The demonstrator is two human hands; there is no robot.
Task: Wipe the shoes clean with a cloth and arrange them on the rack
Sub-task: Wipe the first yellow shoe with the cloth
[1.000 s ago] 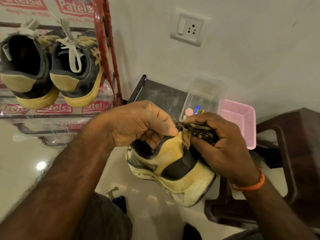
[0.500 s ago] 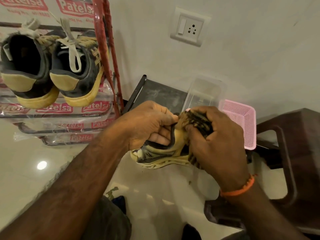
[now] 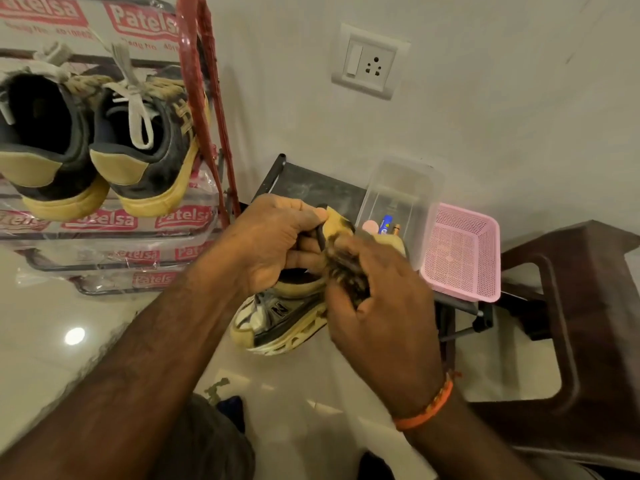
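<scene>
Few small items [image 3: 384, 226] in clear tub [image 3: 398, 188]

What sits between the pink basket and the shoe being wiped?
In the head view, a clear plastic container with a few small items inside stands between the pink basket and the held shoe, on the dark low stand.

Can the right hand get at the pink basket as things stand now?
Probably not yet: the right hand grips the cloth against the shoe. The way to the pink basket beside it looks free.
</scene>
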